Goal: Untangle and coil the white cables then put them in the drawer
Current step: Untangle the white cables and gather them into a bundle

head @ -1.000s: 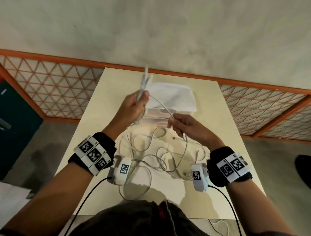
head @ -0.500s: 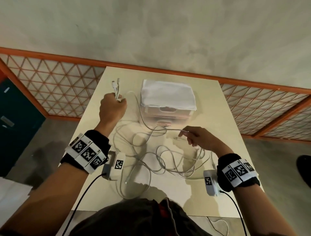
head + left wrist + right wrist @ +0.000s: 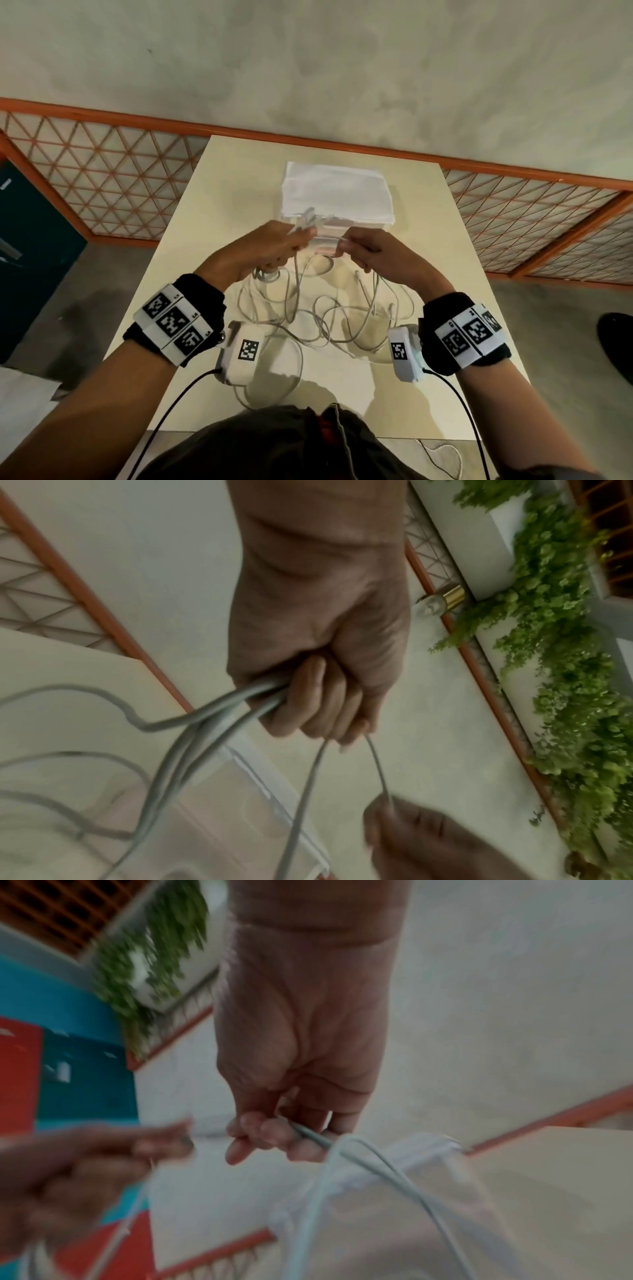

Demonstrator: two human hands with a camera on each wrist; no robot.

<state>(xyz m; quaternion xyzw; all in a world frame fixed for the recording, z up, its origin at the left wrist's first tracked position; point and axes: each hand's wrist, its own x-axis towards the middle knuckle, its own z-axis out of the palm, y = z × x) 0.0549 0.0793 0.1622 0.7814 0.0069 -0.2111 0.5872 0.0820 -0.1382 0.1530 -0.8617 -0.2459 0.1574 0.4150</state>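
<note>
Above table [image 3: 219, 192]: left hand [image 3: 263, 250] grip fisted round white cables [image 3: 308, 318]; right hand [image 3: 373, 253] grip pinching one strand.

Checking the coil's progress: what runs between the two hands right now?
A short span of white cable bridges the left hand and the right hand, which both grip it; the left wrist view shows it best.

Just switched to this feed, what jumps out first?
Both hands are raised over the middle of the table: the left hand grips a bunch of white cables, and the right hand pinches one strand. The rest lies tangled below, in front of a cloth-covered drawer box.
</note>
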